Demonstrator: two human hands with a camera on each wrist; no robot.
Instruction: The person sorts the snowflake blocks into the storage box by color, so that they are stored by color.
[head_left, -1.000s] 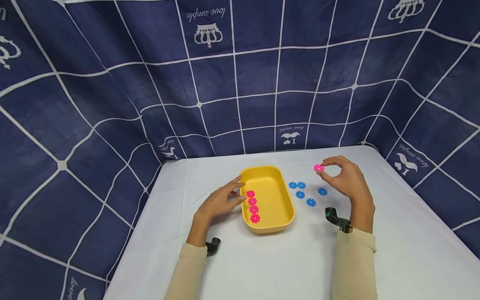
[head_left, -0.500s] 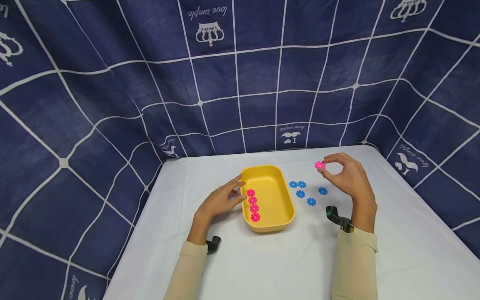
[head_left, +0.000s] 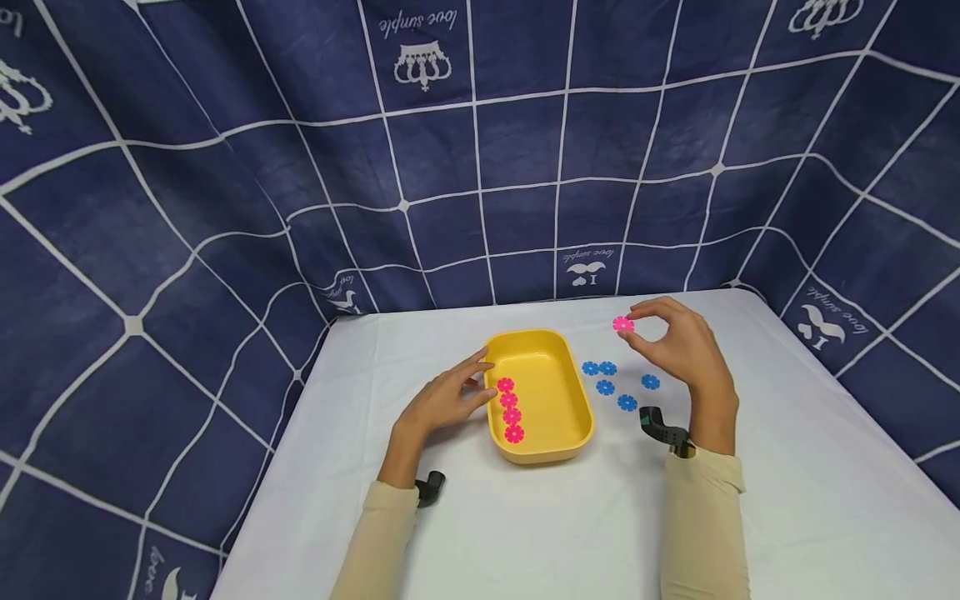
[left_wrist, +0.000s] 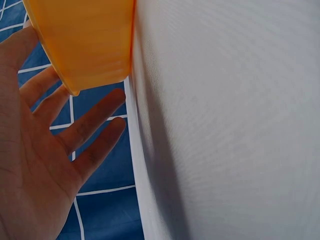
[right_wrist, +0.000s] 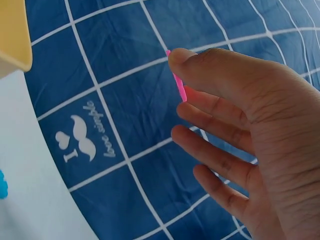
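Pink disc (head_left: 623, 324) nearer yellow tray (head_left: 551, 400), in pinching right hand (head_left: 684, 346); left hand (head_left: 444, 398), fingers apart, at tray rim

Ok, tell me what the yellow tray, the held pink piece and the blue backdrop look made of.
Yellow tray: probably smooth, slightly glossy plastic; soft highlights, moulded rounded corners.
Pink piece: likely thin, smooth plastic; even colour, regular notches.
Blue backdrop: seemingly matte printed fabric; its white lines ripple with folds.

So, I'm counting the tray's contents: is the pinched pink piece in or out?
Out: the right hand pinches the pink piece, right of the tray.
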